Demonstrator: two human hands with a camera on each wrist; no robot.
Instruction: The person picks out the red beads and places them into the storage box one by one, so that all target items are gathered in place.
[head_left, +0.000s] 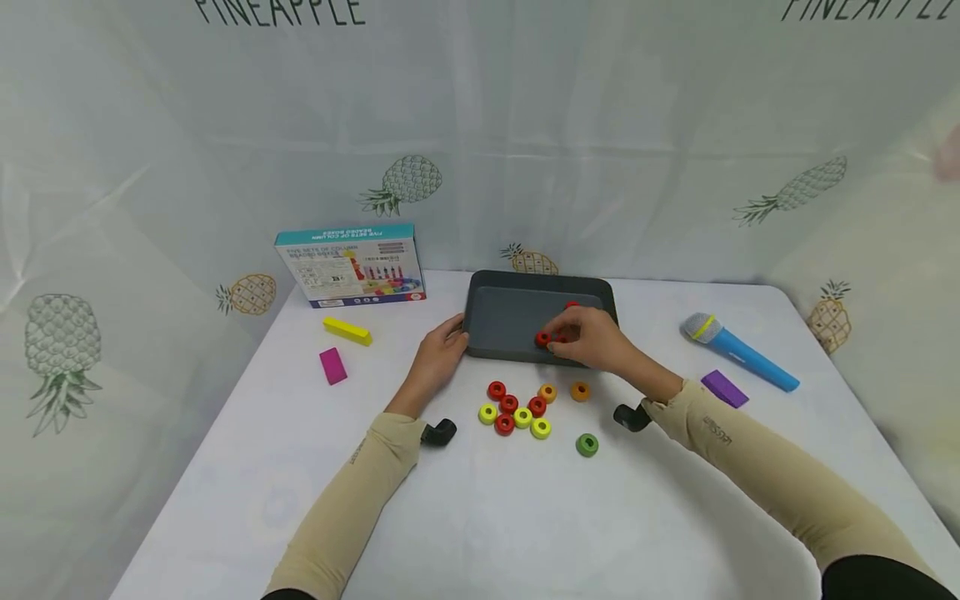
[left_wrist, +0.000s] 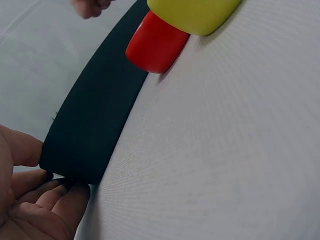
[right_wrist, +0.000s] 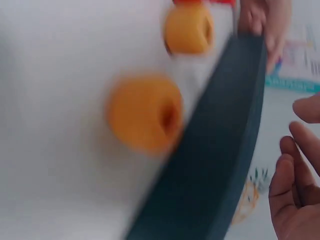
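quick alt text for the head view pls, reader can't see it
A person's left hand holds the side of a dark tray while the right hand is over it, close to red rings. More red, plus yellow rings, orange rings and one green ring, lie nearer on a white table; a box stands back left, a blue microphone lies right.

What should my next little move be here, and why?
I'd probably settle the red bead at your right hand flat on the dark gray tray. It appears over the tray's floor, another red bead shows just beyond that hand, and your left hand grips the tray's left side. I can't tell whether the nearer bead is pinched or already resting.
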